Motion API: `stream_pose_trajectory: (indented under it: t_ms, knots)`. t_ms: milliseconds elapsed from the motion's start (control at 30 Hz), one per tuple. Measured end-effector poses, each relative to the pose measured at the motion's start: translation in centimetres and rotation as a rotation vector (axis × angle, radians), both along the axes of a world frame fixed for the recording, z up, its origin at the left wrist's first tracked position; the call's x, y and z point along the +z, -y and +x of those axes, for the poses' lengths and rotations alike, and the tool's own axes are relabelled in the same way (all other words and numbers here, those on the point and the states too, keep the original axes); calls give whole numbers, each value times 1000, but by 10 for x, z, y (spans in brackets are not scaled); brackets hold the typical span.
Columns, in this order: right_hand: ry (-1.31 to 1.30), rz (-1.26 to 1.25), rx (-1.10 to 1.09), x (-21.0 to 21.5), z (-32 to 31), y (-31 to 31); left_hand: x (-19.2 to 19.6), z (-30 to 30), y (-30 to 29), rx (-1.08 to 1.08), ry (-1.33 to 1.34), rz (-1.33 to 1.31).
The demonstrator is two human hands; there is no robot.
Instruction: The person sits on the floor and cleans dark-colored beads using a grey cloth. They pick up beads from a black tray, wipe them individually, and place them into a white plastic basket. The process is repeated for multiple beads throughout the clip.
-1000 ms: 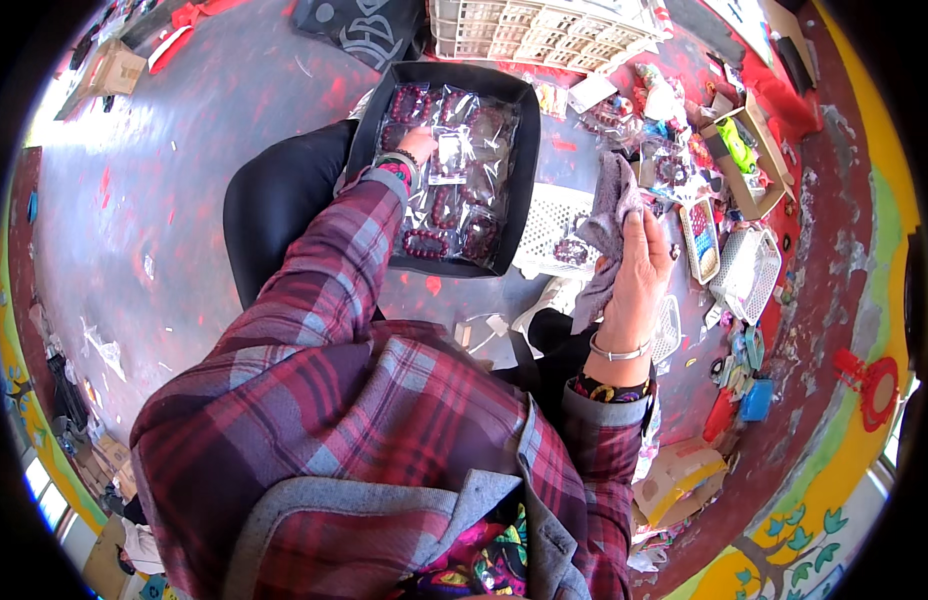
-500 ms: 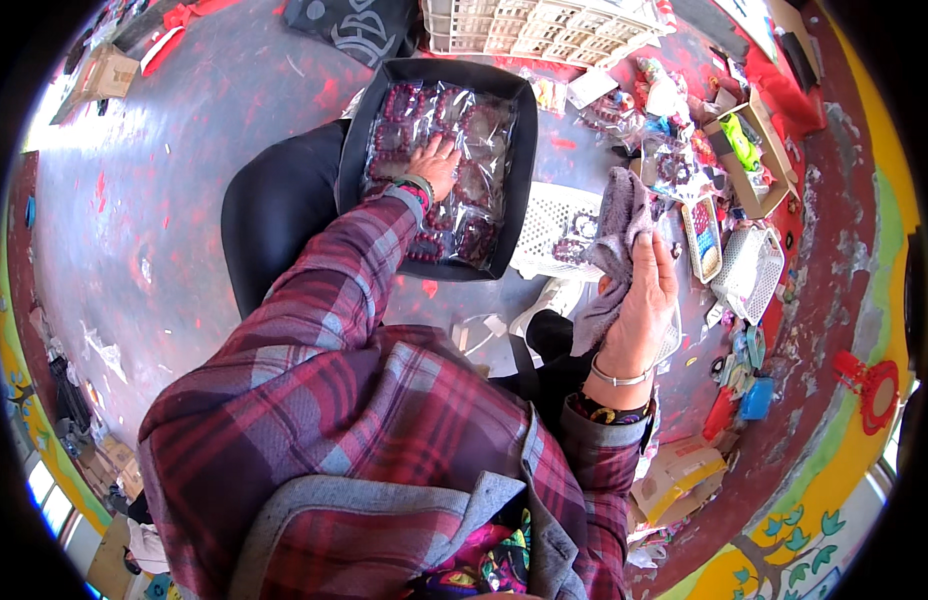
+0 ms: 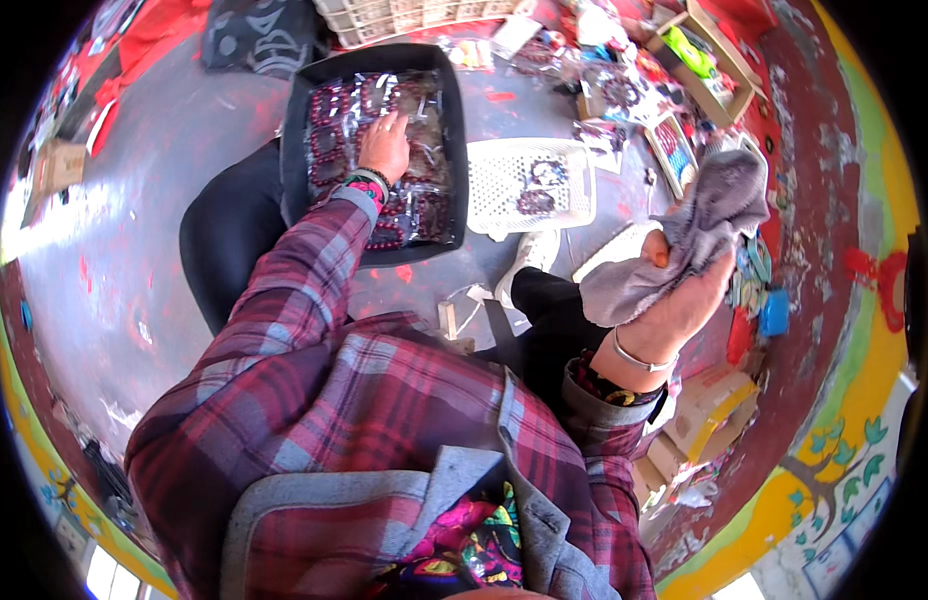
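A black tray (image 3: 302,120) filled with several clear packets of dark bead bracelets (image 3: 336,108) rests on my left knee. My left hand (image 3: 386,146) lies flat on the packets near the tray's middle, fingers spread. My right hand (image 3: 672,305) is raised on the right, closed around a crumpled grey cloth (image 3: 696,232). A silver bangle circles my right wrist.
A white perforated basket (image 3: 532,180) with a few bead items sits on the grey painted floor beside the tray. Small boxes, packets and trinkets crowd the upper right. Cardboard boxes (image 3: 706,412) stand at the right by a painted wall. A larger white crate (image 3: 404,15) is at the top.
My right hand has lifted with the grey cloth and come closer to the camera. My left hand has slid toward the middle of the tray's packets.
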State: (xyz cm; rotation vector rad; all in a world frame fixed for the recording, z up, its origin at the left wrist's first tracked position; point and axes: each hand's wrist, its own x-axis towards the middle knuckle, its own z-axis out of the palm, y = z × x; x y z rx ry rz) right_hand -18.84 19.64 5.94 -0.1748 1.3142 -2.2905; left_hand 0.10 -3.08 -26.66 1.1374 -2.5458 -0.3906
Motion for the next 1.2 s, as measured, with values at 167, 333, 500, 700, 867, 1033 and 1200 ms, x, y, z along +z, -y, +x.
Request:
stream_pose_trajectory:
  t_ms: [167, 333, 500, 700, 867, 1033, 1200]
  knots:
    - [293, -433, 189, -11, -34, -45, 53, -100, -36, -373, -224, 180]
    - [361, -475, 140, -17, -48, -78, -29, -172, -105, -145, -22, 837]
    - [428, -405, -7, -13, -60, -100, -143, -195, -106, 317, 13, 1329]
    - [466, -415, -75, -15, -70, -109, -154, -241, -114, 338, 61, 1215]
    - [523, -387, -112, -12, -72, -101, -148, -256, -109, 317, 166, 1372]
    - [470, -353, -118, -13, -66, -97, -74, -252, -117, 436, -321, 1737]
    - [454, -406, 63, -8, -55, -85, -3, -188, -96, 252, -839, 2378]
